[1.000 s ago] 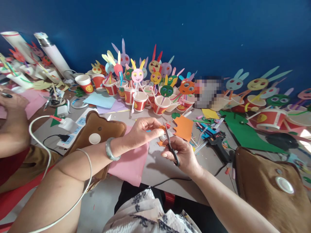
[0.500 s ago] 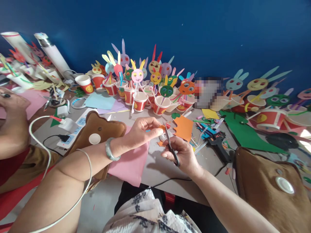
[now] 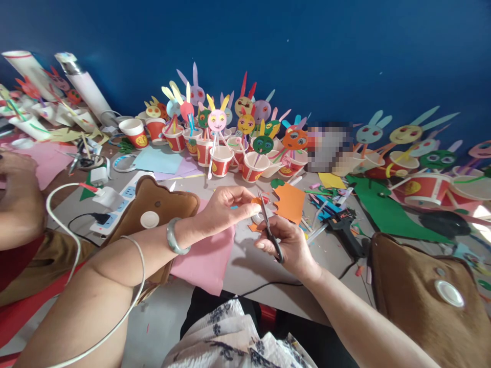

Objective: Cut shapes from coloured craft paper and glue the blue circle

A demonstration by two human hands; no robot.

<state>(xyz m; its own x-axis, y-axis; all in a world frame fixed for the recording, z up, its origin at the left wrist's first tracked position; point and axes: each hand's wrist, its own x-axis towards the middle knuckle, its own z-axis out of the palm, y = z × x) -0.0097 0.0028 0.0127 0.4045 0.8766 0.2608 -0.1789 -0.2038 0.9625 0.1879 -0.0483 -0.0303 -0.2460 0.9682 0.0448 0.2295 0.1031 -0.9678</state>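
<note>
Currently, left hand: a small orange paper piece is pinched between the thumb and fingertips, and is held over the table near the middle of the view. A pale bangle is worn at the wrist.
Right hand: black-handled scissors are gripped with the fingers curled about the handles; which fingers are passed through the loops cannot be told. The blades are pointed away from the body, set just beside the left fingertips; whether the paper is touched by them cannot be made out.
Orange paper: a larger orange sheet, its near-left edge cut into scallops, is laid just beyond the right hand, and an orange scrap is seen below the left fingertips.
Pink sheet: it is partly covered by the left wrist.
Glue gun: it is laid to the right of the hands, beside a green sheet.
Paper cups: along the blue wall they are grouped, many topped with paper rabbit faces.
Far left: another person's arm is seen over pink paper.
</note>
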